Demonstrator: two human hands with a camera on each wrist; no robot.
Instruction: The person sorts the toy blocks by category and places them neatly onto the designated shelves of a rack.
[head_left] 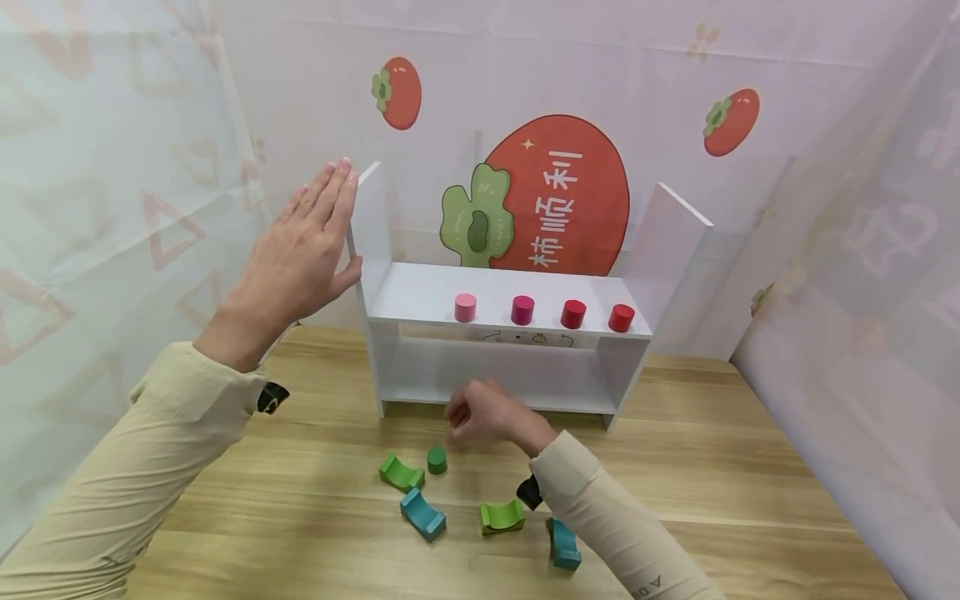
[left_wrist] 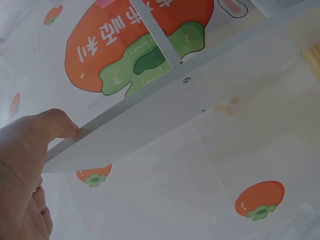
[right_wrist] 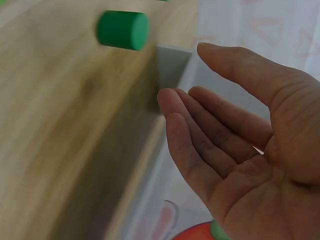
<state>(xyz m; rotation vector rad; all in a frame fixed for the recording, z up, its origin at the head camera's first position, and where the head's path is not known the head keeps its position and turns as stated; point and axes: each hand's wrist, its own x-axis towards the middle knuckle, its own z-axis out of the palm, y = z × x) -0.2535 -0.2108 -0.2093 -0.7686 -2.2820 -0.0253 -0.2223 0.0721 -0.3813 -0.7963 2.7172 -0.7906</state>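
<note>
A white two-level shelf (head_left: 420,292) stands on the wooden table (head_left: 750,483). My left hand (head_left: 300,250) lies flat with straight fingers against the shelf's left side panel (left_wrist: 165,115), thumb on its edge. On the upper level stand a pink cylinder (head_left: 465,307), a magenta one (head_left: 522,310) and two red ones (head_left: 573,314). My right hand (head_left: 480,412) hovers low in front of the shelf, fingers loosely bent and holding nothing. Just below it stands a green cylinder (head_left: 437,459), seen too in the right wrist view as the green cylinder (right_wrist: 123,30) beyond my fingers (right_wrist: 200,125).
Arch-shaped blocks lie on the table in front: a green one (head_left: 401,472), a blue one (head_left: 422,513), another green one (head_left: 501,517) and a blue one (head_left: 563,544) beside my right sleeve. Printed curtain walls close in at the back and both sides.
</note>
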